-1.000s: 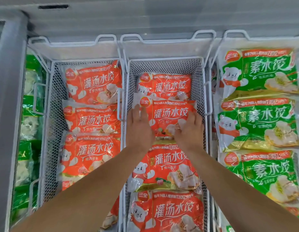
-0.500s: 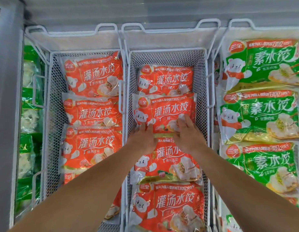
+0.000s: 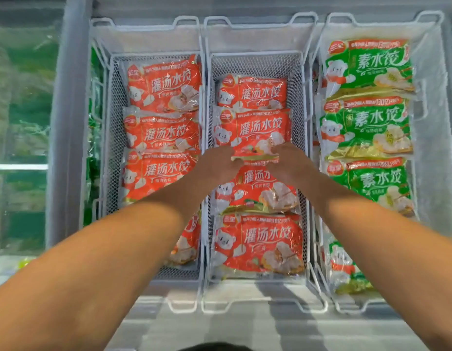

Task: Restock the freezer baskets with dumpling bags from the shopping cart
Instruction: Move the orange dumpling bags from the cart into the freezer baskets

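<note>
The middle wire basket (image 3: 256, 62) holds a row of several orange dumpling bags. The second bag from the far end (image 3: 255, 127) lies flat, overlapping the one behind it. My left hand (image 3: 217, 164) and my right hand (image 3: 289, 162) both sit at this bag's near gold edge, fingers curled onto it from either side. The fingertips are blurred. Two more orange bags (image 3: 258, 247) lie nearer me in the same basket, partly under my wrists.
The left basket (image 3: 111, 102) is filled with orange bags (image 3: 166, 84). The right basket (image 3: 434, 102) holds green dumpling bags (image 3: 366, 122). The frosted freezer wall (image 3: 68, 122) stands at the left, with green packs behind glass beyond it. The freezer's front ledge (image 3: 245, 323) lies near me.
Both hands have slid back toward me, from lying flat on the bag's middle to its near edge. The view has pulled back, and the baskets' front rims now show.
</note>
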